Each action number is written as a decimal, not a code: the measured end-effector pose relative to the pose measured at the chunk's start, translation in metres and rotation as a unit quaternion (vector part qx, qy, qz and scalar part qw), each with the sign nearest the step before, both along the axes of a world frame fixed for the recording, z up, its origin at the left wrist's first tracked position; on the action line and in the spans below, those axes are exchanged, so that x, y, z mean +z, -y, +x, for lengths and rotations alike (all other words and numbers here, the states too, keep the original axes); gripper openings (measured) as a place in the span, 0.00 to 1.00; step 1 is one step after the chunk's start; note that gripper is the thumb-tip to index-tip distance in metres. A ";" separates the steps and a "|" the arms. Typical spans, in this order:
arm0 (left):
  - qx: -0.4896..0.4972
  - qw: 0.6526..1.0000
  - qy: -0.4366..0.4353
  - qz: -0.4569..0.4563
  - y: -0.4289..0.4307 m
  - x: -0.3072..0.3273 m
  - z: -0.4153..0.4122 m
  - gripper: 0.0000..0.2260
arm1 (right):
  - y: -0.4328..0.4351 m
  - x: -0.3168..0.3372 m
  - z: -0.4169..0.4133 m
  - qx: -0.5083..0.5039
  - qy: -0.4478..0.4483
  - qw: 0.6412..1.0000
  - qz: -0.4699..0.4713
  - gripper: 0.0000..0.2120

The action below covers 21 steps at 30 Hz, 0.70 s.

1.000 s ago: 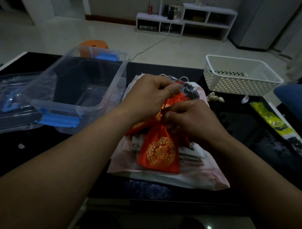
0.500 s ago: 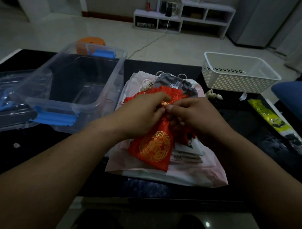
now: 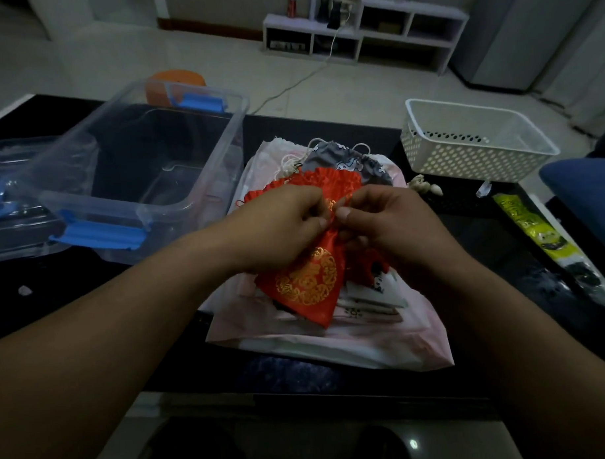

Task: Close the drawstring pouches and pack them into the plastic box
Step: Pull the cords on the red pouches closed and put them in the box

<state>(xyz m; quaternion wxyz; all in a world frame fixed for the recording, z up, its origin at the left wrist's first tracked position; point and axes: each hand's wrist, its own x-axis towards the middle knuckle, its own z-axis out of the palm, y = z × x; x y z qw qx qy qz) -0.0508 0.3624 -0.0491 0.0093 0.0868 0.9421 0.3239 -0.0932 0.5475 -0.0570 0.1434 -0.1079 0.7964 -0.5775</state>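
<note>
Dim room with a pale tiled floor and a low white shelf unit (image 3: 366,34) at the back; in the foreground, a black table (image 3: 57,306). At centre, the left hand (image 3: 280,226) and right hand (image 3: 393,222) meet over a red pouch (image 3: 306,280) with a gold emblem. The fingers and thumbs of both hands are curled and pinch its gathered neck. The pouch body hangs tilted just above a pink plastic bag (image 3: 367,343) lying flat on the table. Red ruffled fabric (image 3: 327,180) shows behind the hands; whether it belongs to the same pouch cannot be told. A grey pouch (image 3: 343,155) lies beyond it. The clear plastic box (image 3: 223,156) with blue latches stands open to the left, with its lid (image 3: 11,191) beside it. A white perforated basket (image 3: 463,151) stands to the right, and a yellow-green packet (image 3: 534,231) lies near it.
</note>
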 end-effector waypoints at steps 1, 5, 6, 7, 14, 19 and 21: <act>0.001 1.000 0.012 0.023 -0.001 0.000 0.000 0.06 | 0.000 0.000 0.000 0.005 -0.010 1.000 0.009 0.02; 0.016 0.994 0.035 0.101 0.002 -0.002 -0.001 0.08 | -0.002 0.004 0.000 0.022 -0.028 0.999 0.029 0.03; 0.018 0.993 0.040 0.114 0.003 -0.003 -0.002 0.08 | -0.002 0.004 0.001 0.026 -0.034 0.999 0.034 0.04; 0.018 0.991 0.045 0.122 0.003 -0.003 -0.002 0.07 | -0.002 0.004 0.001 0.030 -0.040 0.998 0.041 0.04; 0.014 0.990 0.041 0.136 0.001 -0.006 -0.002 0.04 | -0.004 0.006 0.000 0.061 -0.046 0.996 0.054 0.02; 0.030 0.977 0.077 0.195 -0.003 -0.006 0.001 0.05 | -0.005 0.005 0.000 0.063 -0.064 0.994 0.067 0.03; 0.018 0.982 0.062 0.179 -0.003 -0.006 0.001 0.04 | -0.006 0.005 0.000 0.067 -0.067 0.993 0.069 0.03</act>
